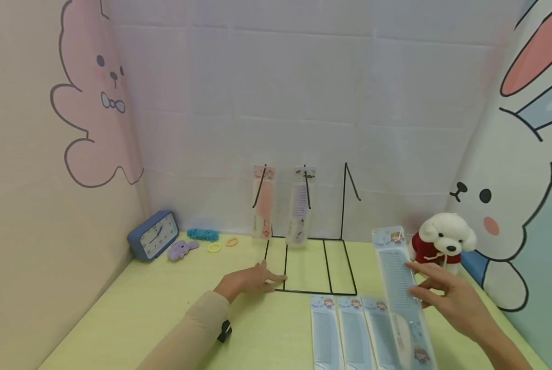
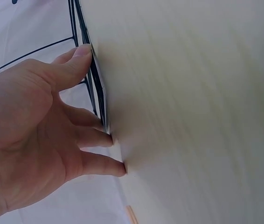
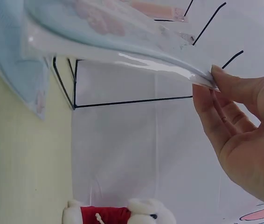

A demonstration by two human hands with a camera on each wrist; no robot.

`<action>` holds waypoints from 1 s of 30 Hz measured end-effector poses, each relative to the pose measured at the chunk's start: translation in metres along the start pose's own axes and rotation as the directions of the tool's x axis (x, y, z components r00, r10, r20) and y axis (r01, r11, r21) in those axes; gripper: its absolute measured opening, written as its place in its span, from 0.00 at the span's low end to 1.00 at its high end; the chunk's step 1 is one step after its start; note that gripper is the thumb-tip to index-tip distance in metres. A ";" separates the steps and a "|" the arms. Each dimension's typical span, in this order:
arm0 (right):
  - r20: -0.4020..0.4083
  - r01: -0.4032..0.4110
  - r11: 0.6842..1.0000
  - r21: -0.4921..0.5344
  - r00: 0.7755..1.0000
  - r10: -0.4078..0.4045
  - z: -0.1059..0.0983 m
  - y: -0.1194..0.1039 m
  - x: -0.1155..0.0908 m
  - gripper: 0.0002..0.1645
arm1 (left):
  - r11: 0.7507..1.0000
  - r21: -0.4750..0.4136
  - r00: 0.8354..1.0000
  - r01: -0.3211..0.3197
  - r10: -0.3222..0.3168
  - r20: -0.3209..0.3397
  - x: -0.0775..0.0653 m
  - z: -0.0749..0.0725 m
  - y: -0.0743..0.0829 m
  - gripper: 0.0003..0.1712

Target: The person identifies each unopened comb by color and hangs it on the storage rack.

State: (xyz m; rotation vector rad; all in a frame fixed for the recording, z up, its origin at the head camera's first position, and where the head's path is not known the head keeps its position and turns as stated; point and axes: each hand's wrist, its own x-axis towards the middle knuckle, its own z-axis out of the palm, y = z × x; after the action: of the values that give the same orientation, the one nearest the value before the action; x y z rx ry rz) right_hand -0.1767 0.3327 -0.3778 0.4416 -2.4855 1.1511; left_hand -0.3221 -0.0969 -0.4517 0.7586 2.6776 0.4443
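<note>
My right hand (image 1: 456, 300) pinches the right edge of a blue comb in a clear package (image 1: 397, 282), raised and tilted over the table. Three similar packaged blue combs (image 1: 324, 334) lie side by side below it, the rightmost partly hidden. My left hand (image 1: 248, 281) presses on the front left of a black wire rack (image 1: 313, 293), its thumb on the base wire and its fingertips (image 2: 120, 171) on the table. On the rack's left hook hangs a packaged pink comb (image 1: 264, 200), and on the middle hook a packaged purple comb (image 1: 300, 203). A third hook (image 1: 352, 182) rises at the right.
At the back left stand a blue clock (image 1: 153, 236), a purple toy-like piece (image 1: 182, 250), a teal cord bundle (image 1: 203, 235) and two small rings (image 1: 214, 247). A white plush dog (image 1: 444, 241) in red sits at the back right. Cloth walls enclose the table.
</note>
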 end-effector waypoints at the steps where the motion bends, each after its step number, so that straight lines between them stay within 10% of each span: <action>1: -0.007 0.021 1.000 0.003 1.000 -0.021 0.000 -0.003 0.002 0.30 | 1.000 0.000 1.000 -0.002 0.002 0.000 0.000 0.000 0.000 0.26; 16: -0.051 0.344 0.930 0.129 0.939 -0.340 0.019 -0.037 0.025 0.34 | 1.000 0.018 1.000 0.005 -0.005 0.012 0.001 -0.001 0.002 0.26; 30: -0.014 0.317 0.934 0.165 0.947 -0.320 0.034 -0.046 0.041 0.38 | 1.000 0.008 1.000 -0.025 0.025 -0.002 0.005 -0.001 0.001 0.24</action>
State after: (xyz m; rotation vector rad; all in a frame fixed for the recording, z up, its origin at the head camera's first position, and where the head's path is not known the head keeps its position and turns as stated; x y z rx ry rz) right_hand -0.1999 0.2728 -0.3487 0.8664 -2.2274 1.2222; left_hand -0.3260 -0.0942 -0.4515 0.7954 2.6762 0.4420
